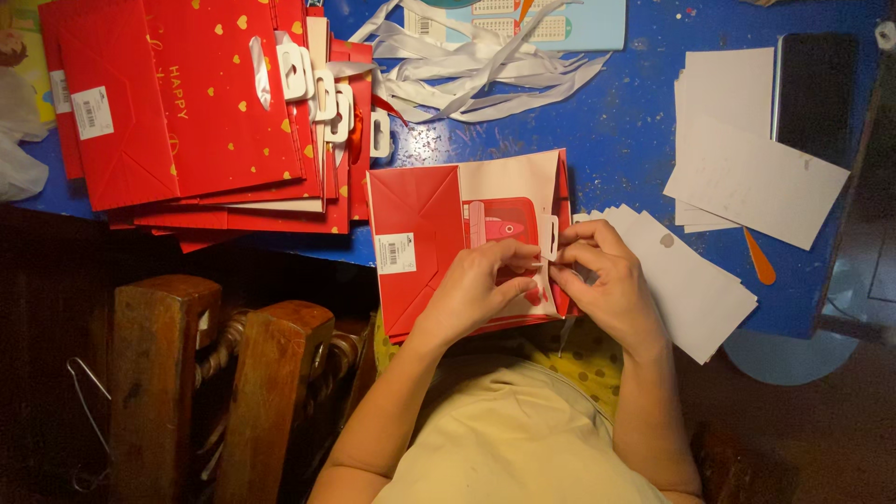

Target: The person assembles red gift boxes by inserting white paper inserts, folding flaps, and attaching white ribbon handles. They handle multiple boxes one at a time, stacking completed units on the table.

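1. A flattened red paper bag (420, 233) lies at the near edge of the blue counter (635, 121), its handle end turned toward the worker, within easy reach.
2. The left hand (481, 285) pins the bag down, fingers curled on its top edge.
3. The right hand (607, 280) pinches the bag's white handle tab (550, 238).
4. Left of the bag sits a stack of red bags (187, 112); right of it, white card sheets (695, 280); beyond it, white ribbons (485, 65).

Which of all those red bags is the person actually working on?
On the blue table, skip the stack of red bags at the far left. The one in hand is the single red bag at the near edge, flat under the left hand and right hand.
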